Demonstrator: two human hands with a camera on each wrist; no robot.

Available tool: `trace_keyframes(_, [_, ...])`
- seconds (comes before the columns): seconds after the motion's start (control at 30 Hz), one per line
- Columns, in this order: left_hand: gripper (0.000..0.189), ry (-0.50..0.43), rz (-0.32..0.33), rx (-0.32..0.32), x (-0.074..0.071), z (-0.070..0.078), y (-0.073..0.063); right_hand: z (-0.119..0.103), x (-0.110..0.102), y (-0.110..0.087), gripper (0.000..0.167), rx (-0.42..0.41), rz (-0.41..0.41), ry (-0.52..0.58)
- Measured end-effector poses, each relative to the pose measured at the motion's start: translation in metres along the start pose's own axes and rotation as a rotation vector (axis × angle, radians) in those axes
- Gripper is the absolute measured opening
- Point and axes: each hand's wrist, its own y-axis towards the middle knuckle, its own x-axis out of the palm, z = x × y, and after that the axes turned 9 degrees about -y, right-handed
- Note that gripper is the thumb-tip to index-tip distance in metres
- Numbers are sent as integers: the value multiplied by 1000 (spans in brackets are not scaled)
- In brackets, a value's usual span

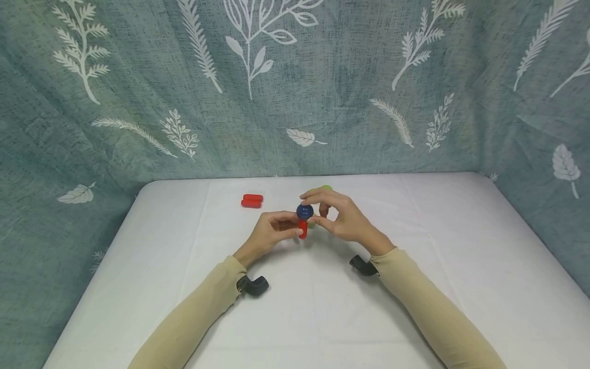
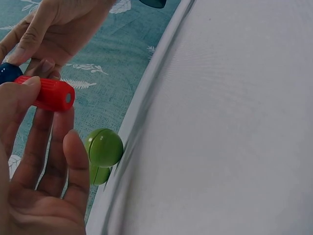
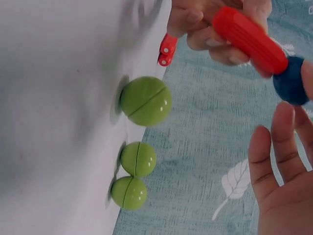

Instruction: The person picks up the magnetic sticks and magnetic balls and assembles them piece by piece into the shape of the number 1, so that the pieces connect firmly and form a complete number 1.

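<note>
Above the middle of the table, a ribbed red handle (image 1: 302, 229) stands upright with a glossy dark blue ball (image 1: 304, 211) at its top end. My left hand (image 1: 273, 230) pinches the red handle between thumb and fingers. From the other side, my right hand (image 1: 344, 215) holds the blue ball between thumb and fingertips. The right wrist view shows the ball (image 3: 289, 83) against the handle's end (image 3: 249, 39); whether they are joined, I cannot tell. In the left wrist view, the handle's free end (image 2: 68, 97) has a small hole.
Two red handles (image 1: 252, 200) lie side by side at the back left. Behind my hands, three green balls with seams, one large (image 3: 145, 101), one in the middle (image 3: 138, 159) and one beside it (image 3: 129, 193), sit on the white-covered table (image 1: 313, 318). A leaf-patterned curtain (image 1: 322, 128) hangs behind.
</note>
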Motion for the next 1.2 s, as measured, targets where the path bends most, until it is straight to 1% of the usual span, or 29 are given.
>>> trace_keyframes(0.07, [32,9,6,2,0,1,0,4,-3,0,45,0,13,-14])
trace_keyframes(0.13, [32,20,16,-1,0,3,0,9,-6,-2,49,20,24,-26])
trace_keyframes(0.3, [32,26,47,-2,-1,4,-1,23,-7,-7,48,99,7,-68])
trace_keyframes(0.37, [32,17,50,4,-2,4,-1,25,-6,-8,47,126,-22,-79])
trace_keyframes(0.5, [32,8,41,18,-4,3,-1,13,-6,-7,44,164,-98,-56])
trace_keyframes(0.6, [33,9,33,24,-5,3,0,22,-2,-11,46,207,-179,-26])
trace_keyframes(0.73, [32,5,25,28,-5,4,0,46,5,-20,54,284,-279,-17])
trace_keyframes(0.8, [32,1,24,26,-5,5,1,48,7,-22,55,305,-309,-23])
trace_keyframes(0.9, [32,-1,26,20,-5,7,1,48,8,-22,54,325,-342,-23])
trace_keyframes(1.0, [32,3,29,15,-5,8,2,48,9,-21,48,331,-363,-21])
trace_keyframes(1.2, [31,13,36,14,-6,9,2,49,11,-21,38,310,-353,-14])
